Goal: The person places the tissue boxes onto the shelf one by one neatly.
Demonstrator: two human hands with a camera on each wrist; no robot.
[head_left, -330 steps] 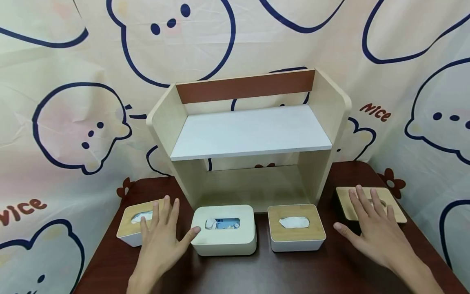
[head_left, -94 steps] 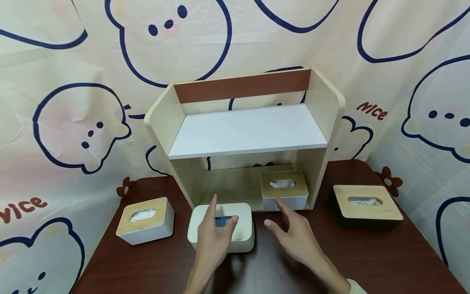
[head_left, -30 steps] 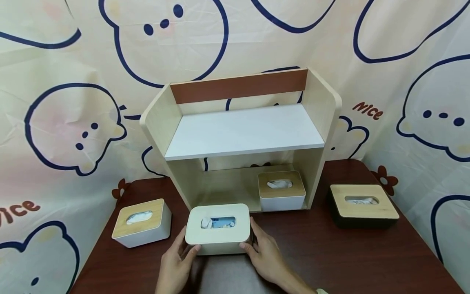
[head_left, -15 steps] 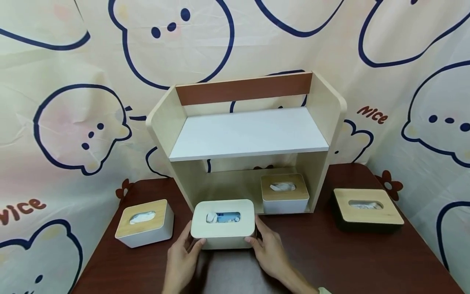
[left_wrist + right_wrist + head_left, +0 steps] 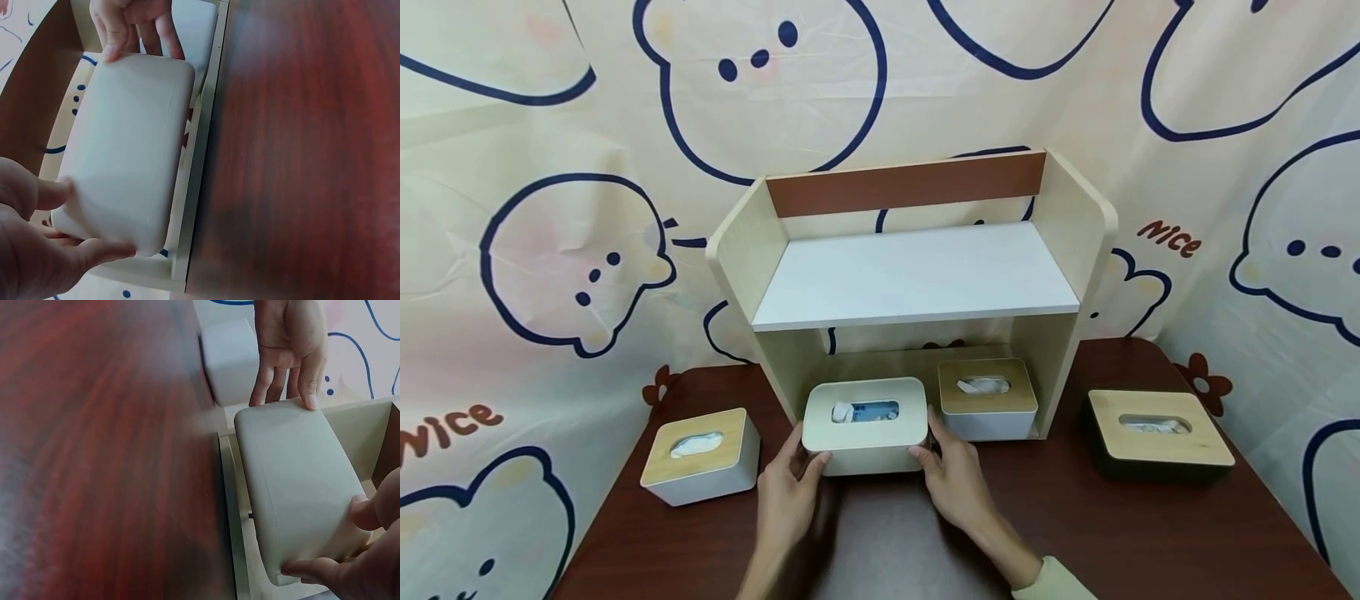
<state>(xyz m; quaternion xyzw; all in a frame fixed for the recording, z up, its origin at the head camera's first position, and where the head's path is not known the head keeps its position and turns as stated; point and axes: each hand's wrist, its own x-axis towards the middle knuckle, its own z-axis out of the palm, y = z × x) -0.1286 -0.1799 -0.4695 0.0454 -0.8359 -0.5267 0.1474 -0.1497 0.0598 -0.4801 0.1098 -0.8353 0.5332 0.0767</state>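
A cream tissue box (image 5: 865, 459), with a blue pack showing through its oval slot, is held between both hands at the front of the shelf unit's lower compartment (image 5: 887, 364). My left hand (image 5: 784, 506) grips its left end, thumb on the near side. At the opposite end, my right hand (image 5: 961, 487) grips it with the thumb likewise in front. Both wrist views show the smooth front wall of the box (image 5: 125, 144) over the unit's front edge (image 5: 232, 506). To its right in that compartment stands a white tissue box with a wooden lid (image 5: 988, 425).
Another wood-lidded white tissue box (image 5: 711, 479) stands on the dark table (image 5: 880, 550) at the left. At the right is a dark tissue box with a pale wooden lid (image 5: 1161, 437). The unit's white upper shelf (image 5: 917, 271) lies above the hands.
The wood-lidded white box has gone from the table into the compartment's right side. Both hands have since taken hold of the cream box and moved it up and forward to the shelf.
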